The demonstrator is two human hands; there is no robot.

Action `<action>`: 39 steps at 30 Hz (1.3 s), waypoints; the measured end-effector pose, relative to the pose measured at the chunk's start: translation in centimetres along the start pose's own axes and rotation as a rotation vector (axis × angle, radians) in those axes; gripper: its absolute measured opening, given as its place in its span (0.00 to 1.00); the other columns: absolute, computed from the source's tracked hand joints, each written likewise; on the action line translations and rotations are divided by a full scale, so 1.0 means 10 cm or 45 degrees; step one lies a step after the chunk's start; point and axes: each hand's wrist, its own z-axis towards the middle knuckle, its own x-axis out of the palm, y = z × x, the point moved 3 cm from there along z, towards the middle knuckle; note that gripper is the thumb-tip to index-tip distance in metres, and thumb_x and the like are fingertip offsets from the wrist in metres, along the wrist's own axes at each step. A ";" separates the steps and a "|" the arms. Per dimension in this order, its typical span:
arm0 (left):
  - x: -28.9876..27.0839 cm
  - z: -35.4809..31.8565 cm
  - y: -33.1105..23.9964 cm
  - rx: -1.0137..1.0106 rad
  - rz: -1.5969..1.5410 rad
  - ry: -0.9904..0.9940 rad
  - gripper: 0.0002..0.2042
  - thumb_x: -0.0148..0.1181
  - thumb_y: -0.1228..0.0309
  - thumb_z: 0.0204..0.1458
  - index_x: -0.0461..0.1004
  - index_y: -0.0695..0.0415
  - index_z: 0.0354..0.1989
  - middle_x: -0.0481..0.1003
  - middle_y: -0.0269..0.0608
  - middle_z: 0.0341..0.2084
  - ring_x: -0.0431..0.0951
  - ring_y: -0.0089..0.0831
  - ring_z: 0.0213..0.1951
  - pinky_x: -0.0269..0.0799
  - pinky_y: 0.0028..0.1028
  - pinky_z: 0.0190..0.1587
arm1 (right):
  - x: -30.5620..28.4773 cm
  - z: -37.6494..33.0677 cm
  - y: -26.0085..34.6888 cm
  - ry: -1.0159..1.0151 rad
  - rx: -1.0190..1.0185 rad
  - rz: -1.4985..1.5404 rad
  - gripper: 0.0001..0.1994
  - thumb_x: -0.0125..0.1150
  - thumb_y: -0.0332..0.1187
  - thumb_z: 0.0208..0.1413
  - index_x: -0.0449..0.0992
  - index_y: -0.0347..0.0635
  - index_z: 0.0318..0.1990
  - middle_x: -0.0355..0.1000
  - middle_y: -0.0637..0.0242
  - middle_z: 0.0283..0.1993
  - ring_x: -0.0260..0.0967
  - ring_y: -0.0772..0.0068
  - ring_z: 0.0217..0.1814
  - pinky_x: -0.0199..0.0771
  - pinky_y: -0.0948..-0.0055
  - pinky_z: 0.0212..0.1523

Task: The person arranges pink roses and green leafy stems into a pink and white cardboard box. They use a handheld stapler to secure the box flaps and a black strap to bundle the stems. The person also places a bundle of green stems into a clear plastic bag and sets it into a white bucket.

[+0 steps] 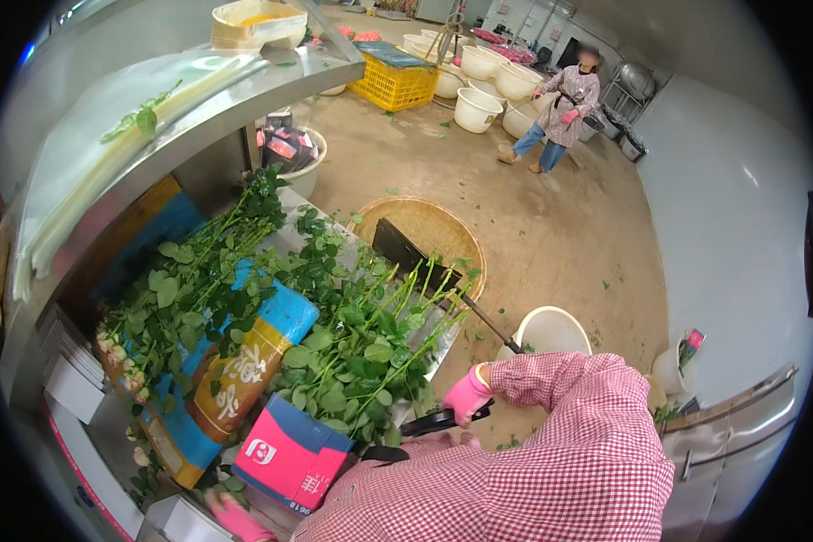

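My left hand (235,517), in a pink glove, has its fingers stretched out low at the left. It is beside a pink and dark-blue cardboard wrapper (289,452). Green rose stems (361,352) extend from that wrapper toward the upper right, over the bench edge. My right hand (468,396), also pink-gloved, is closed on a long black object (432,422) whose kind I cannot make out. Beyond the stem ends is a dark cutter blade (402,246) with a lever (488,321). More leafy roses (185,280) with pale heads (122,361) lie at the left on a blue and yellow covering (235,379).
A round tan tub (465,237) and a white bucket (556,330) stand beyond the bench. At left is a metal shelf (325,68). A yellow crate (393,81), white tubs (477,110) and another person (565,104) are farther back. Leaf scraps dot the floor.
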 end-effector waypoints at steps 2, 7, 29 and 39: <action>0.35 -0.27 -1.14 0.415 0.057 -0.067 0.21 0.48 0.72 0.59 0.66 0.68 0.59 0.71 0.53 0.55 0.71 0.36 0.55 0.65 0.31 0.59 | -0.54 -0.26 0.49 0.119 -0.013 0.012 0.20 0.63 0.40 0.46 0.72 0.40 0.46 0.70 0.69 0.24 0.68 0.73 0.23 0.70 0.68 0.24; 1.53 0.47 -0.85 0.758 1.045 0.489 0.18 0.55 0.60 0.55 0.74 0.57 0.49 0.76 0.49 0.48 0.73 0.47 0.52 0.68 0.41 0.56 | -1.61 0.40 1.65 -0.713 -0.599 -0.971 0.29 0.68 0.41 0.35 0.72 0.37 0.47 0.72 0.46 0.40 0.71 0.44 0.45 0.71 0.52 0.46; 1.92 0.14 -1.31 0.921 1.380 0.215 0.07 0.62 0.66 0.43 0.74 0.53 0.28 0.73 0.42 0.28 0.72 0.44 0.38 0.63 0.42 0.45 | -1.95 2.00 2.34 -0.448 -0.602 -2.277 0.12 0.67 0.40 0.44 0.83 0.55 0.38 0.79 0.75 0.40 0.77 0.68 0.43 0.72 0.61 0.39; 1.60 -0.95 -0.62 1.726 1.084 0.320 0.16 0.59 0.61 0.48 0.76 0.50 0.45 0.74 0.45 0.45 0.74 0.47 0.45 0.71 0.44 0.47 | -1.12 0.60 1.80 -0.966 -0.338 -0.919 0.14 0.65 0.37 0.44 0.78 0.41 0.38 0.77 0.58 0.38 0.75 0.55 0.47 0.72 0.58 0.45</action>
